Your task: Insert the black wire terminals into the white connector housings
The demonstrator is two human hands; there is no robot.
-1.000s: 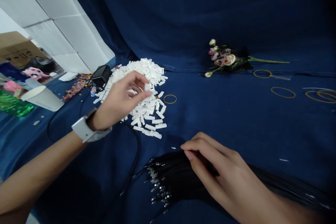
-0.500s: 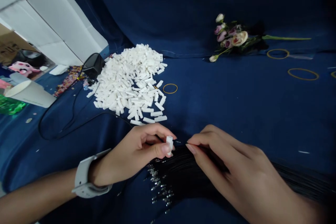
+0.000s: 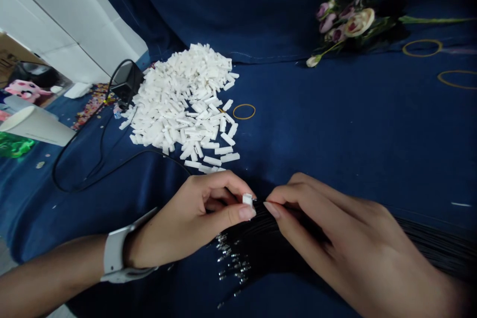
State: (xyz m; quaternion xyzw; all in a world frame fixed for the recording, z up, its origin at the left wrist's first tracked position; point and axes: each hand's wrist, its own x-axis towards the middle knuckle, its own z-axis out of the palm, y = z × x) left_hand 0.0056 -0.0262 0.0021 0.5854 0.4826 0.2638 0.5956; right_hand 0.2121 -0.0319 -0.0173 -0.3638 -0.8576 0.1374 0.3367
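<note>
My left hand (image 3: 194, 218) pinches a small white plastic connector housing (image 3: 247, 199) between thumb and fingers. My right hand (image 3: 335, 223) is just beside it, with its thumb and forefinger closed on a thin black wire (image 3: 260, 202) whose tip meets the housing's edge. The exact contact is too small to tell. Below both hands spreads a bundle of black wires (image 3: 272, 243), with crimped metal terminals (image 3: 233, 261) at its ends. A heap of identical white housings (image 3: 175, 104) lies above my left hand, just apart from it.
A black power adapter (image 3: 126, 82) and its cable (image 3: 108, 171) lie left of the heap on dark blue cloth (image 3: 335, 129). Rubber bands (image 3: 244, 112) and artificial flowers (image 3: 346, 22) lie beyond. A white paper cup (image 3: 35, 126) lies on its side at the left.
My left hand has moved the housing closer to my right hand and the wire tip. The view has tilted downward, so the heap and flowers sit higher in the frame.
</note>
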